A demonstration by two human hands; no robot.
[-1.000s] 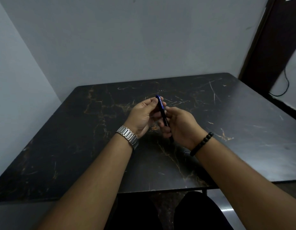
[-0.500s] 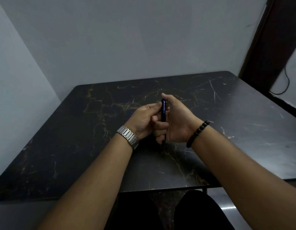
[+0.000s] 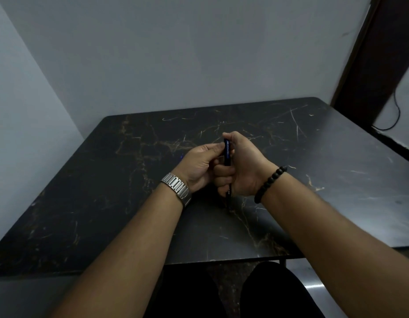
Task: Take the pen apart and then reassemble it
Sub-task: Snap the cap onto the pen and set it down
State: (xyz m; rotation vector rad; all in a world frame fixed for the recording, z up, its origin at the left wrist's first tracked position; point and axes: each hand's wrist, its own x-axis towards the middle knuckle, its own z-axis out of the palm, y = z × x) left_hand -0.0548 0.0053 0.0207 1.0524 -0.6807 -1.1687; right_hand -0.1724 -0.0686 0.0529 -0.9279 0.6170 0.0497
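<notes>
Centre of frame, above a dark table [image 3: 130, 180]: right hand [image 3: 244, 166] fisted around an upright blue pen [image 3: 227, 152]; left hand [image 3: 198, 166] pinches its upper barrel; twisting steadily, hands close, should separate it

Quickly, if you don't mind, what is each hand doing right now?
Left hand: closed, fingertips pinching the upper part of the pen.
Right hand: closed around the pen, thumb at its top end.

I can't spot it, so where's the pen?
The pen stands upright mid-frame above the dark table, gripped between the left hand and right hand.
</notes>
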